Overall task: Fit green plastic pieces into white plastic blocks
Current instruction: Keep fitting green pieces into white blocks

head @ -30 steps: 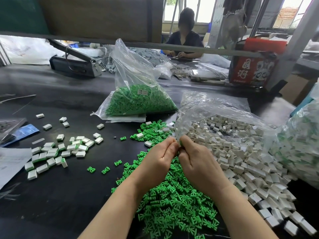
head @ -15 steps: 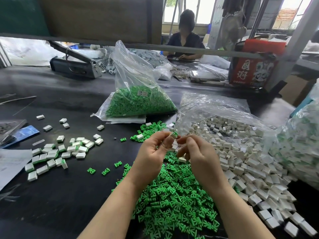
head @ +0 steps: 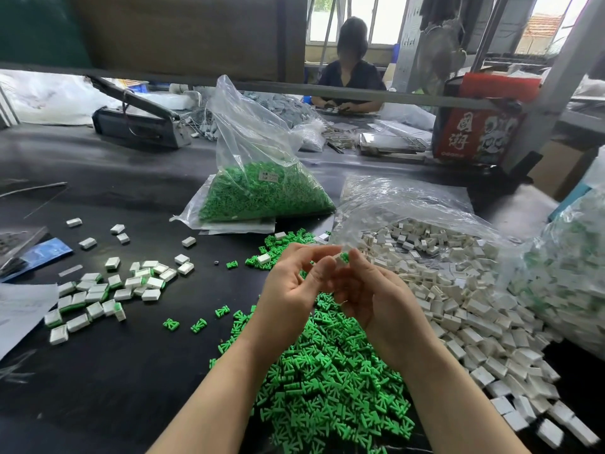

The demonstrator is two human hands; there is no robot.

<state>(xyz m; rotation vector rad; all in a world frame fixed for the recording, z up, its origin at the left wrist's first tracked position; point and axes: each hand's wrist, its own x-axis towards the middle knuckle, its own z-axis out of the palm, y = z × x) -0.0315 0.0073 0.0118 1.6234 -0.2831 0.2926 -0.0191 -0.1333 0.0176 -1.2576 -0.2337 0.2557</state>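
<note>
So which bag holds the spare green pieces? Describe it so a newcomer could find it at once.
Start at the loose pile of green plastic pieces on the black table under the hands. Straight beyond it stands a clear plastic bag, its lower half packed with green pieces. Unlike the bags to its right, it holds only green and carries a small white label.

Bare table (head: 131, 388) left; white blocks (head: 458, 306) crowd right.

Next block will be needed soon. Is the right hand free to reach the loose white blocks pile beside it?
Probably not yet: the right hand is pinching a white block with green piece. The white blocks pile itself lies open beside it.
</note>
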